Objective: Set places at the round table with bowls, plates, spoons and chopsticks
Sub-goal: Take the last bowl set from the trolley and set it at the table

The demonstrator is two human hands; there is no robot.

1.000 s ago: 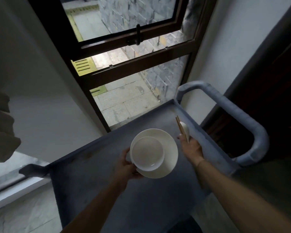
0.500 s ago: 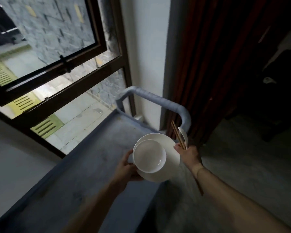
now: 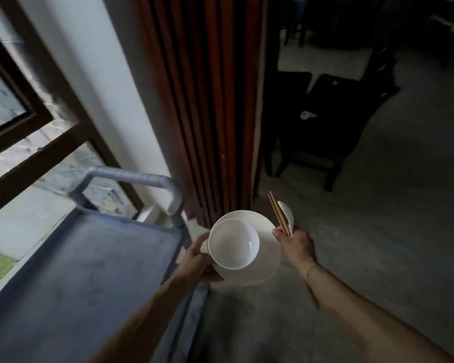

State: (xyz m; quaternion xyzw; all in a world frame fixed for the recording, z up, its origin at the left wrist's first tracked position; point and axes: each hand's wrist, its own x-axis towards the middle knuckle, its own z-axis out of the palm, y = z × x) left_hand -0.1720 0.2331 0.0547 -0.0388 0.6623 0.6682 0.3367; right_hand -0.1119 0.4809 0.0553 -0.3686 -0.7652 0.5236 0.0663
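Far left we see a window [image 3: 16,127] with a dark frame, daylight and paving outside. Below it a grey cart [image 3: 84,271] fills the lower left, top bare, its taped handle [image 3: 131,179] looped up at the far end. A white wall [image 3: 110,87] sits behind the handle, then a dark red slatted screen [image 3: 207,100] running floor to top.

Our left hand [image 3: 197,263] comes up from the bottom, past the cart's right edge, fingers curled under and thumb on the rim of a white plate [image 3: 266,247]: it is gripping the plate. A white bowl [image 3: 233,243] sits on the plate, shifted toward the left hand, empty, opening up. Plate and bowl are in the air over the floor [image 3: 378,231], just right of the cart.

Our right hand [image 3: 295,247] is just beside the plate's right edge, closed round a pair of brown chopsticks [image 3: 278,216] and a white spoon [image 3: 287,214]; both stick up and away from the fist, the spoon touching the right side of the chopsticks.

Upper right is dim: dark chairs [image 3: 333,119] on the grey floor, well apart from the hands. We can't make out a round table there.
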